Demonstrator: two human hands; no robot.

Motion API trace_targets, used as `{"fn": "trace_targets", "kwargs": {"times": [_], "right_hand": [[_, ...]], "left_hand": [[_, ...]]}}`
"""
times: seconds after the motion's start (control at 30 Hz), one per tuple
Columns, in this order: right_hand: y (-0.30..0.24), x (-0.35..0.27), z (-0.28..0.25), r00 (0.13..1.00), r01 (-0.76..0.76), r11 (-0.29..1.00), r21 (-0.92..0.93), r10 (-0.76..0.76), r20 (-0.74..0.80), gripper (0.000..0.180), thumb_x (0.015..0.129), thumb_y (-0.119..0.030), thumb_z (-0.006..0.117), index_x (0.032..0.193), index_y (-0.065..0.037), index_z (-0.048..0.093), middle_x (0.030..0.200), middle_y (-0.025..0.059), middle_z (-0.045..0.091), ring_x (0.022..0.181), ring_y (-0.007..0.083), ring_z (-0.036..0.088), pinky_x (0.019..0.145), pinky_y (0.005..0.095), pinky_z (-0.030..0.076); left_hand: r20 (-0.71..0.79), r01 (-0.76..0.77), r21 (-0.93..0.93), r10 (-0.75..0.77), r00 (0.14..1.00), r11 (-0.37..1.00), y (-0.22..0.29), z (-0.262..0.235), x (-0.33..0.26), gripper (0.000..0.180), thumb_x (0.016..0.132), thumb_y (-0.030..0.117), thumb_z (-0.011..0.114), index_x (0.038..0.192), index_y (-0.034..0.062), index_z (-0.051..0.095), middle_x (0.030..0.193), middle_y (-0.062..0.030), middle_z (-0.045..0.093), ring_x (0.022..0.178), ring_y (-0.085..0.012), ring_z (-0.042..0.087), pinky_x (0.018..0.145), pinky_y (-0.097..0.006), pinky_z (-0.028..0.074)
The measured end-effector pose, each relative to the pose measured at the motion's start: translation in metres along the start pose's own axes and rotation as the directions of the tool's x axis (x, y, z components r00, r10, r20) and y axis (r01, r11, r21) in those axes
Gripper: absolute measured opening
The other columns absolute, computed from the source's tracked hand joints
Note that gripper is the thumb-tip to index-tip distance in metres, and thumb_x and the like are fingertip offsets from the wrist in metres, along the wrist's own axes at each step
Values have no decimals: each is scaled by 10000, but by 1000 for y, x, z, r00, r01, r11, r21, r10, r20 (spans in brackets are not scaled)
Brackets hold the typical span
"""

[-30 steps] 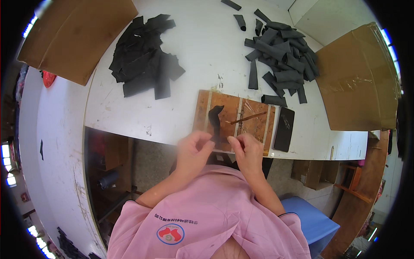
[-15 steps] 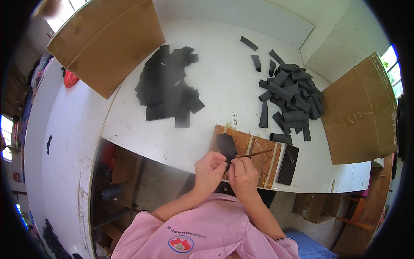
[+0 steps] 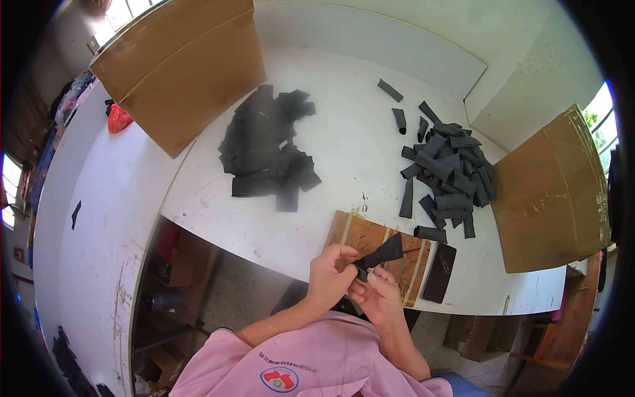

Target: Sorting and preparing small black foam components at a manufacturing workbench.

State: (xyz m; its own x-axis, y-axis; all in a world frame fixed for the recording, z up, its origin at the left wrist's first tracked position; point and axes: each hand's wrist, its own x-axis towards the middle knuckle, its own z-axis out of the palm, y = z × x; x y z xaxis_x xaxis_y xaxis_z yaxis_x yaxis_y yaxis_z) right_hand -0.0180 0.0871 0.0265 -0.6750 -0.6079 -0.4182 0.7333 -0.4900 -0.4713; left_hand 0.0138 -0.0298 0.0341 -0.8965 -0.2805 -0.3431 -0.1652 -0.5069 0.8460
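Between both hands is a black fabric piece (image 3: 383,251), its wider end pointing up and right over the brown wooden board (image 3: 354,228). My left hand (image 3: 331,274) pinches its narrow lower end from the left. From the right, the thumb and fingers of my right hand (image 3: 380,294) close on the same end; the fingertips partly hide it. Behind the fabric, part of a thin dark brown stick (image 3: 415,250) shows over the board; its other end is hidden.
A pile of rolled black fabric tubes (image 3: 453,165) lies at the right, with flat black fabric pieces (image 3: 264,145) at the left. A black phone (image 3: 440,272) sits beside the board. Cardboard boxes stand at the left (image 3: 185,66) and right (image 3: 549,198) of the white table (image 3: 344,152).
The fabric piece has swung from hanging above my left fingers to slanting up and right. My right hand has turned its palm upward. The view has tilted slightly.
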Motion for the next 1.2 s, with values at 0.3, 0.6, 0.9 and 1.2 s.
{"fn": "trace_targets", "kwargs": {"times": [0.3, 0.6, 0.9, 1.2], "right_hand": [[-8, -9, -25, 977, 214, 955, -208, -204, 66, 137, 785, -172, 607, 761, -64, 526, 798, -1, 514, 738, 99, 469, 665, 229, 374], [-36, -18, 1, 686, 670, 316, -672, -609, 398, 55, 733, 20, 558, 739, -8, 511, 864, 88, 525, 729, 141, 518, 624, 235, 420], [-34, -26, 2, 692, 521, 176, -835, -660, 293, 53, 755, -11, 549, 772, -7, 499, 746, 97, 505, 606, 161, 500, 539, 245, 399], [-55, -44, 23, 832, 539, 581, -610, -479, 279, 116, 790, -93, 563, 741, -14, 493, 754, 54, 446, 651, 117, 430, 589, 205, 349]], "left_hand": [[624, 228, -53, -146, 768, 972, 11, -15, 5, 285, 703, -78, 498, 974, 3, 465, 765, -18, 510, 525, -41, 459, 430, -140, 329], [308, -238, 82, 203, 930, 968, 20, 18, -15, 343, 769, -57, 534, 1101, 1, 472, 841, -30, 516, 709, -61, 512, 560, -169, 393], [160, -238, 20, 232, 960, 971, 4, 32, -7, 138, 787, -43, 527, 917, -8, 499, 839, -81, 559, 540, -64, 479, 462, -166, 397], [662, 378, -379, -37, 748, 845, 37, 28, -2, 267, 749, -9, 558, 989, -8, 439, 753, -93, 555, 471, -46, 435, 349, -164, 278]]}}
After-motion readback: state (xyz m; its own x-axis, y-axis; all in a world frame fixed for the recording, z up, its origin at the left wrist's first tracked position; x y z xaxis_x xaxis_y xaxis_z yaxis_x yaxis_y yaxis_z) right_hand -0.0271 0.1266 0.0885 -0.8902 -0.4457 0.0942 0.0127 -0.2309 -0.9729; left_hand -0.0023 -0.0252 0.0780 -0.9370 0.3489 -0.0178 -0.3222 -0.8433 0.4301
